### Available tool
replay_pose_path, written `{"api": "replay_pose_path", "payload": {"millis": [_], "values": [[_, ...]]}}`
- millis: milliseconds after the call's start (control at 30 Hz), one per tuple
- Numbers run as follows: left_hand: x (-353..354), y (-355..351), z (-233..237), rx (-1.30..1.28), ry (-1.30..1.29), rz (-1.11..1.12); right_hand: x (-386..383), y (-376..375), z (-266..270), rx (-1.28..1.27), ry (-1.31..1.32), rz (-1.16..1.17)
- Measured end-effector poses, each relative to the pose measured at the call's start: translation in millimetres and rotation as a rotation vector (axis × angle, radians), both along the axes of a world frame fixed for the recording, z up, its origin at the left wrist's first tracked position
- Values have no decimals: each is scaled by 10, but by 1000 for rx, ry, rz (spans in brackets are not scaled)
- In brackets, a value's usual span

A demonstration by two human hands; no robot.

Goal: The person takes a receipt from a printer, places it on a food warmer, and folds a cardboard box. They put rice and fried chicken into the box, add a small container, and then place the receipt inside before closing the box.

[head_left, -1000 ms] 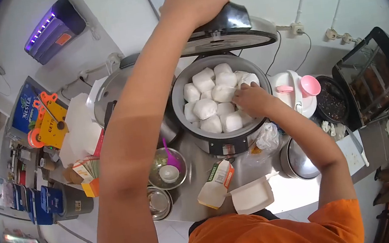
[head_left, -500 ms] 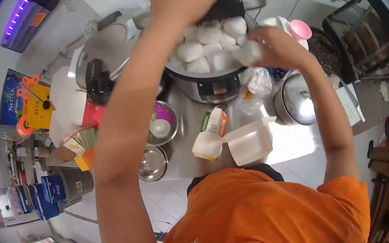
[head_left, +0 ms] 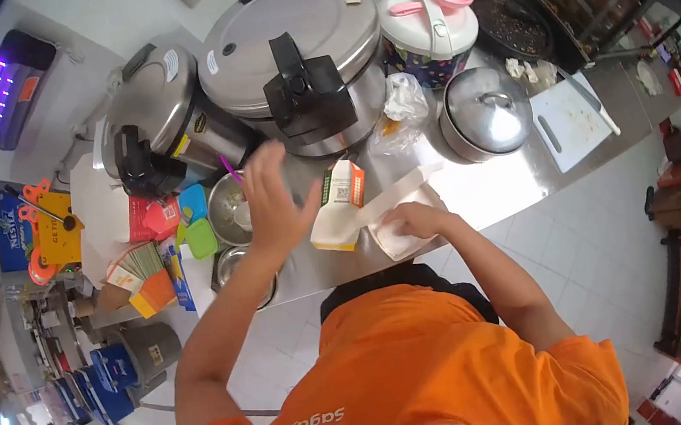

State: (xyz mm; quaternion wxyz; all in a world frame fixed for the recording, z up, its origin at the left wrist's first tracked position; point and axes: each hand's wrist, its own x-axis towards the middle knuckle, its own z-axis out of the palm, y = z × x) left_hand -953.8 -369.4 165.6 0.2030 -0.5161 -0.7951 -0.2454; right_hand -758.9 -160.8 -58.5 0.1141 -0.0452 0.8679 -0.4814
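My left hand (head_left: 270,200) is open with fingers spread, raised above the counter near a metal bowl (head_left: 224,210) that has a small white cup inside. My right hand (head_left: 419,221) reaches down into an open white paper box (head_left: 433,193), its fingers curled; what they hold is hidden against the white inside. Beside it stands another paper box (head_left: 338,204) with a green and orange printed flap. Behind, the large steel rice cooker (head_left: 290,26) has its lid down and a black latch at the front.
A smaller steel cooker (head_left: 158,99) stands left of the large one. To the right are a white-lidded jug (head_left: 428,25), a lidded steel pot (head_left: 487,116), a crumpled plastic bag (head_left: 403,101) and a cutting board (head_left: 576,117) with a knife. Money notes (head_left: 141,264) lie at left.
The large cooker, open on white wrapped bundles before, is now covered. My right hand moved from it, with a white bundle, down into the paper box. My left hand came down off the lid.
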Motion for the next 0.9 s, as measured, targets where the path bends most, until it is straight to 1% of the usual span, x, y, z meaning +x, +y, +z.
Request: {"api": "replay_pose_path", "payload": {"millis": [33, 67, 133, 167, 233, 267, 300, 333, 400, 467, 533, 600, 667, 733, 800, 833, 900], "values": [[71, -305, -197, -75, -240, 29, 106, -33, 229, 56, 18, -162], [130, -555, -424, -147, -478, 55, 161, -54, 469, 61, 31, -181], [199, -789, -685, -275, -798, 202, 276, -115, 812, 457, -153, -754], [170, -825, -920, -267, -792, 174, 306, -161, 774, 472, -149, -779], [89, -722, -1502, -220, -879, 379, 318, -217, 439, 424, -232, -920], [40, -660, -1770, -209, -879, 322, 357, -206, 269, 402, -270, -1005], [-28, -599, -2014, -353, -827, 387, 400, -197, 117, 434, -237, -1001], [-31, -574, -2132, -490, -769, 463, 465, -223, -49, 467, -206, -983], [111, -612, -2107, -458, -835, 457, 669, -214, -366, 542, -148, -962], [264, -703, -2122, -303, -917, 428, 969, -281, -221, 476, -70, -975], [237, -978, -2721, -179, -851, 376, 1357, -328, -44, 389, 11, -1079], [439, -1158, -2736, 1, -1071, 398, 1889, -334, 56, 319, 179, -1183], [775, -1277, -2622, 146, -1226, 296, 2483, -272, 238, 266, 25, -1274], [1345, -1105, -2163, 219, -1267, 408, 3113, -194, 342, 237, 15, -1395], [1727, -902, -2171, 278, -1566, 286, 3745, -47, 507, 250, -4, -1457], [1960, -679, -2101, 261, -1566, 261, 4048, 20, 566, 265, -38, -1483], [2517, -167, -2015, 246, -1906, 38, 4608, 208, 618, 276, -35, -1535]]}}
